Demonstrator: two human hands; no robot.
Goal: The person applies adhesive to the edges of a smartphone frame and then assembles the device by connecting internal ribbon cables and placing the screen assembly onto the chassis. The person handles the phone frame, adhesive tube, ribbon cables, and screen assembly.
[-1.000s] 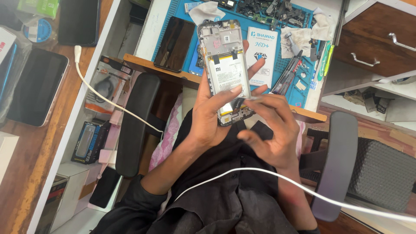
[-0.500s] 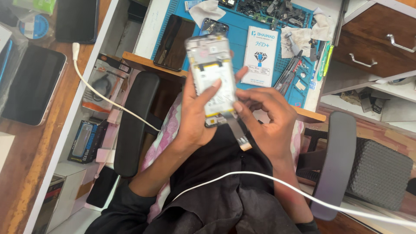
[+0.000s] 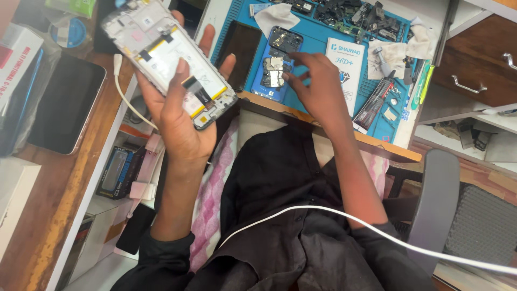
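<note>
My left hand (image 3: 180,116) holds an opened phone frame (image 3: 161,54) with its white battery and a loose black flex strip showing, raised up and to the left of the desk. My right hand (image 3: 318,89) reaches over the blue work mat (image 3: 318,32), fingers spread and touching a second opened blue phone body (image 3: 277,67) with its circuit board exposed. That hand holds nothing that I can see.
A dark phone (image 3: 242,46) lies on the mat's left edge. A white card packet (image 3: 344,67), white cloths (image 3: 274,16), screwdrivers (image 3: 377,102) and several small parts sit on the mat. A dark tablet (image 3: 64,108) lies on the wooden side table. A white cable (image 3: 344,221) crosses my lap. Drawers (image 3: 474,70) stand at right.
My left hand swung the opened phone frame up and left, away from the mat. My right hand let go of it and reached out to the blue phone body on the mat.
</note>
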